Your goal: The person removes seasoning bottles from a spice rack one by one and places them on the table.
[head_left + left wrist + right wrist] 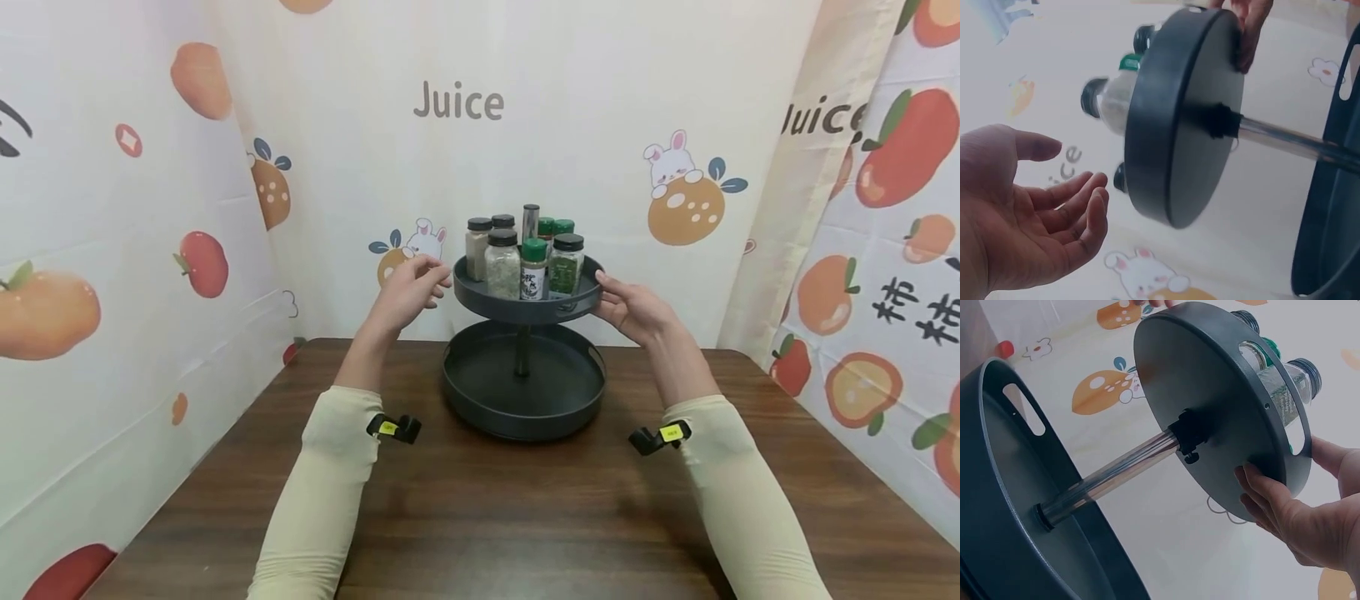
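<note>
A dark two-tier spice rack stands on the table, its round upper tray [517, 313] joined to the lower tray [525, 423] by a metal post [1110, 478]. Several spice jars sit in the upper tray, among them a black-capped jar of pale contents [502, 271], a small green-capped jar [533, 275] and a jar of green flakes [566, 271]. At the right, my right hand [637, 310] grips the upper tray's edge, fingers [1269, 494] beneath it and thumb at the rim. My left hand [1035, 225] hovers just left of that tray, fingers loosely bent, holding nothing.
The brown wooden table [480, 517] reaches toward me in front of the rack. A fruit-printed curtain [480, 167] hangs close behind it, with similar curtains on both sides. Black straps with yellow labels are on both wrists.
</note>
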The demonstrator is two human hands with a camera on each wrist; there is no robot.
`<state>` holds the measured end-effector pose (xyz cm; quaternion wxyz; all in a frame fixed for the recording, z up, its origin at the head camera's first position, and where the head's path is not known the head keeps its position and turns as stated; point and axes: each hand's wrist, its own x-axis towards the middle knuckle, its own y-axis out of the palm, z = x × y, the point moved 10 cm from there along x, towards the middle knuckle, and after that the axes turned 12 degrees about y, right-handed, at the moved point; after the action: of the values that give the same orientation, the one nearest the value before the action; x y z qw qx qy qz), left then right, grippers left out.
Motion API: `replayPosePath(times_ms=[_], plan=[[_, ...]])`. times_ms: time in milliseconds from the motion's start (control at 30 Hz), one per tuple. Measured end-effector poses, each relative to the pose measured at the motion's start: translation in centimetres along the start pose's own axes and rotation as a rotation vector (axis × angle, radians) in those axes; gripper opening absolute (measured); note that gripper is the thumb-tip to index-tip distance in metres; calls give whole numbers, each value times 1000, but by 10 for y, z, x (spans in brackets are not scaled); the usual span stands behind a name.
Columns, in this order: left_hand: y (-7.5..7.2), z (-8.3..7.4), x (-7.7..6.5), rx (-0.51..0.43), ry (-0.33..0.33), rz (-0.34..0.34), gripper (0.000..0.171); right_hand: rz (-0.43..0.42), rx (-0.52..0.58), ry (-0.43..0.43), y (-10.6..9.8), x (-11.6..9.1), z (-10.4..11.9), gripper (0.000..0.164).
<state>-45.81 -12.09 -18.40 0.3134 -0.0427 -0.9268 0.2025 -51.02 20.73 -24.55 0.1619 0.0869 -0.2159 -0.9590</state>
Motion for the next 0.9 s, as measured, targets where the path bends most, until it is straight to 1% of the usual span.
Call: replayPosePath(times_ms=[100, 233, 333, 433, 500, 600, 700, 767, 900], plan=[[3, -12, 4, 19, 28, 28, 39, 2, 4, -8, 0, -1, 3, 59], [8, -20, 10, 33, 26, 90, 40, -1, 1, -4, 1, -2, 4, 65], [14, -28, 15, 51, 35, 144, 39, -10, 0, -7, 1, -3, 5, 65], [19, -37, 21, 85, 60, 197, 38, -20, -5, -20, 0, -3, 6, 62], [21, -42, 24, 140, 81, 228, 36, -27, -9, -21, -1, -3, 5, 61], [21, -47, 27, 259, 109, 267, 35, -22, -11, -5, -2, -3, 1, 62], [20, -51, 30, 368, 139, 289, 33, -14, -14, 8, -2, -2, -2, 63], [21, -52, 32, 407, 152, 302, 34, -10, -15, 5, -2, -2, -2, 64], [24, -56, 35, 444, 164, 319, 38, -5, -18, -4, -1, 0, -1, 64]])
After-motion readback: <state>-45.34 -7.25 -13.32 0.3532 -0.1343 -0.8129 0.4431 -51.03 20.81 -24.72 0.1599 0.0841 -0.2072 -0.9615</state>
